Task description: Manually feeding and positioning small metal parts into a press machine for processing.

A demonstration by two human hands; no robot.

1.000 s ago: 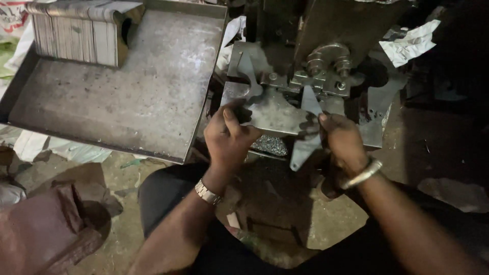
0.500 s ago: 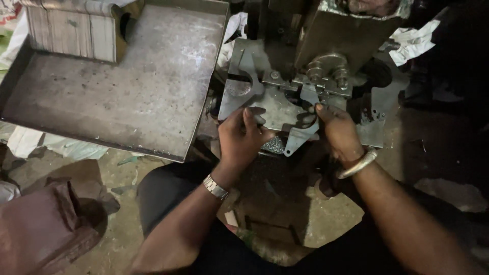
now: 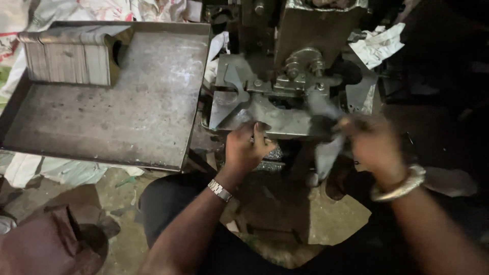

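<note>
My left hand (image 3: 246,148), with a metal watch on the wrist, is curled over the front edge of a flat grey metal plate (image 3: 275,119) that lies on the bed of a small press machine (image 3: 290,76). To the right of the machine's front, my right hand (image 3: 374,145) is blurred with motion; it wears a pale bangle and pinches a thin grey metal piece (image 3: 326,155) that hangs down from its fingers. The two hands are apart, with the press tooling above and between them.
A large shallow metal tray (image 3: 132,117) lies to the left, with a stack of cut metal blanks (image 3: 66,58) in its far left corner. Crumpled paper (image 3: 379,43) sits at the upper right. A brown cloth bundle (image 3: 46,244) is on the dirt floor at the lower left.
My right hand has pulled away from the press tooling to the right, with a thin metal piece in it. My left hand has stayed at the front edge of the plate.
</note>
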